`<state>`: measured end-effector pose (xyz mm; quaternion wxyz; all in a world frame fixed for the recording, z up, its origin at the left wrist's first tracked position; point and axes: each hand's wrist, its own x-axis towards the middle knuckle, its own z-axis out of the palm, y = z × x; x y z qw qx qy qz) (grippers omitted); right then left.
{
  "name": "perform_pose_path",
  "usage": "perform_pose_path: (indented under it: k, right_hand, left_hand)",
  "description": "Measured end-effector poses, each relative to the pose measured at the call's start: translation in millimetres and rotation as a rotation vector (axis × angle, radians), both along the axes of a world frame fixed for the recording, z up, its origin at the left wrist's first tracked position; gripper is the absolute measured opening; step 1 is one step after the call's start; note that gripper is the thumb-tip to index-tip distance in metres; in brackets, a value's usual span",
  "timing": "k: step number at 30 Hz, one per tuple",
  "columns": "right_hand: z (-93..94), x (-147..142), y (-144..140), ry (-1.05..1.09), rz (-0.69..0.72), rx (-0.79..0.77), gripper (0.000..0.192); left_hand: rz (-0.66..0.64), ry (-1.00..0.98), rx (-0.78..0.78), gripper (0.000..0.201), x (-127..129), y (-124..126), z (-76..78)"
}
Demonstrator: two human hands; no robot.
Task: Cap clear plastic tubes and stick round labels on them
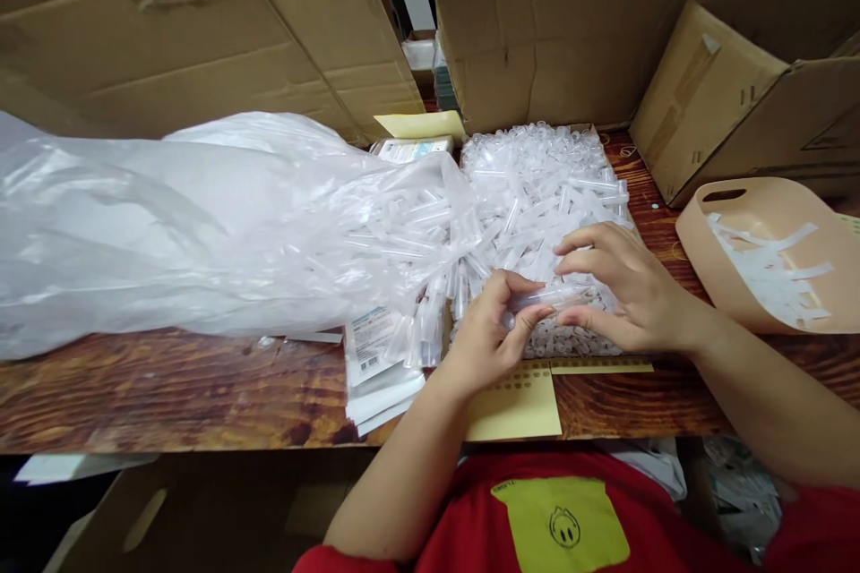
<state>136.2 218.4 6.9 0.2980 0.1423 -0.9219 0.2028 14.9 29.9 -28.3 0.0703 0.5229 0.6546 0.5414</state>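
My left hand [501, 327] is closed around a few clear plastic tubes [554, 295], which point to the right. My right hand [622, 291] is open beside their far ends, thumb and fingers apart. Whether its fingertips touch the tubes I cannot tell. Below and behind both hands lies a heap of clear plastic tubes [537, 188] in a shallow box. To the left, a large clear plastic bag [202, 233] spills more tubes toward the heap.
A peach bin [699, 233] with white strips [779, 264] stands at the right. Printed packets [376, 367] and yellow sticker sheets [520, 416] lie along the front edge of the wooden table [202, 394]. Cardboard boxes [551, 27] line the back.
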Motion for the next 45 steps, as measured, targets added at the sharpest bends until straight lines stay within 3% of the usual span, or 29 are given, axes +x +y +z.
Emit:
perform_pose_path:
  k: [4,10,15,18,22,25,29,34,36,39,42,45]
  right_hand:
    - [-0.8,0,-4,-0.008,0.042,0.005,0.006]
    - [-3.1,-1,-1,-0.026,-0.006,0.029,0.019]
    - [4.5,4,-4,-0.034,0.117,-0.013,0.009]
    - [0.2,3,-9,0.037,0.041,0.047,0.009]
    - [-6.2,-4,-12,0.101,-0.094,0.09,0.023]
    - [1.2,-9,-8,0.012,-0.049,0.043,0.021]
    - [15.7,-8,-8,-0.062,0.046,0.025,0.013]
    - [18.9,-4,-17,-0.121,-0.043,-0.045,0.025]
    - [21.6,-13,-10,-0.296,-0.057,-0.113,0.039]
    - [27.8,-47,23,-0.584,-0.08,-0.258,0.05]
    - [27.9,-98,70,-0.511,-0.512,-0.214,0.028]
    - [15.4,-141,108,-0.45,-0.71,-0.154,0.017]
  left_hand:
    - [-0.05,-0.062,-0.069,0.014,1,0,3.8]
    - [-0.132,-0.234,-0.156,0.018,-3,-2,7.4]
    - [-0.191,-0.358,-0.191,0.02,-2,-4,8.5]
    - [-0.162,-0.247,-0.163,0.016,3,-4,7.0]
    - [-0.013,0.036,-0.094,0.007,7,-2,2.1]
    - [0.089,0.09,-0.052,0.008,6,-2,-0.5]
    - [0.081,0.037,-0.024,0.009,4,-3,-0.1]
    - [0.128,0.206,0.039,0.005,6,-4,2.4]
    - [0.144,0.133,0.007,0.005,7,-2,3.0]
    - [0.177,-0.171,-0.059,0.014,7,2,1.9]
    - [0.169,-0.555,-0.045,0.031,8,8,-0.2]
    - [0.128,-0.858,0.003,0.049,8,13,1.1]
